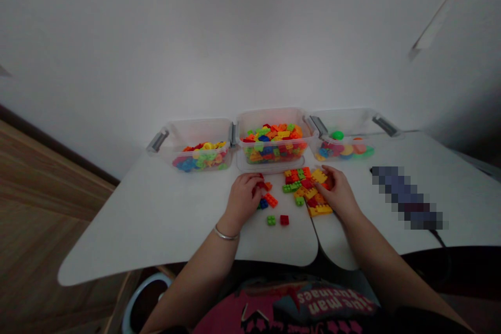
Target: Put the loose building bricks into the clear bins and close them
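- On my feed, the left hand (242, 199) curls over a few red bricks (261, 186); from here I can't tell whether its fingers actually grip them.
- The right hand (338, 194) lies open, its fingers (329, 173) spread on a yellow brick (319, 176), part of one loose pile (303, 190).
- Just beyond the left fingertips, toward me, sit one green brick (271, 220) and one red brick (284, 220).
- Past all the fingers stand three clear tubs of bricks: left tub (199, 130), middle tub (270, 117), right tub (344, 122).
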Demonstrator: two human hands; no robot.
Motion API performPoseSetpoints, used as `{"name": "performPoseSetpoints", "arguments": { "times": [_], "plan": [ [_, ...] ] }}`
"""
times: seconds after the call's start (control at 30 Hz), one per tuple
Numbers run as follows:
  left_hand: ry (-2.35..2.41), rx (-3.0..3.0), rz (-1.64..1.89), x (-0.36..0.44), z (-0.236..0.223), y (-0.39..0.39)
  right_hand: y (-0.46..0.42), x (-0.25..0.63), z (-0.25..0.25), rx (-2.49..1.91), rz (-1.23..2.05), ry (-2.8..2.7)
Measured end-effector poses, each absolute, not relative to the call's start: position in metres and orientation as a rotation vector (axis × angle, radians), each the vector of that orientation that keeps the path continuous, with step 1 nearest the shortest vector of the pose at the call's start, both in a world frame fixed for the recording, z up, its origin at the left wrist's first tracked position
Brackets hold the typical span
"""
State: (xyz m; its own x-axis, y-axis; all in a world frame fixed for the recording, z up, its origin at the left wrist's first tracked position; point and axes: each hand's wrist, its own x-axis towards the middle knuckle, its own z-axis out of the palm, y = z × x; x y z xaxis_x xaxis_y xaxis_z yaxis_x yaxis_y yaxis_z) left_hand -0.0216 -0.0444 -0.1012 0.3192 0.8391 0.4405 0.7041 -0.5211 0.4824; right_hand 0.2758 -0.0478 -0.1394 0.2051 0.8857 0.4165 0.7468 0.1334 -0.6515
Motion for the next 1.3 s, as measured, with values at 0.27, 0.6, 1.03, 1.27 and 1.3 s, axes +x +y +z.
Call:
{"name": "performPoseSetpoints", "arguments": {
  "times": [0.27,0.6,1.03,1.27,1.3],
  "plan": [
    [1.405,2.388,0.990,-0.023,-0.102,-0.044,-0.044,0.274,-0.136,-1.723,0.108,-1.748],
    [1.395,2.391,0.991,-0.022,-0.101,-0.044,-0.042,0.268,-0.128,-1.781,0.077,-1.818],
    [1.388,2.392,1.004,-0.024,-0.101,-0.045,-0.040,0.266,-0.125,-1.542,0.229,-1.755],
    [1.389,2.396,1.005,-0.024,-0.102,-0.045,-0.040,0.264,-0.121,-1.514,0.268,-1.699],
    [1.390,2.398,1.005,-0.024,-0.102,-0.045,-0.041,0.264,-0.121,-1.519,0.285,-1.674]
  ]
}}
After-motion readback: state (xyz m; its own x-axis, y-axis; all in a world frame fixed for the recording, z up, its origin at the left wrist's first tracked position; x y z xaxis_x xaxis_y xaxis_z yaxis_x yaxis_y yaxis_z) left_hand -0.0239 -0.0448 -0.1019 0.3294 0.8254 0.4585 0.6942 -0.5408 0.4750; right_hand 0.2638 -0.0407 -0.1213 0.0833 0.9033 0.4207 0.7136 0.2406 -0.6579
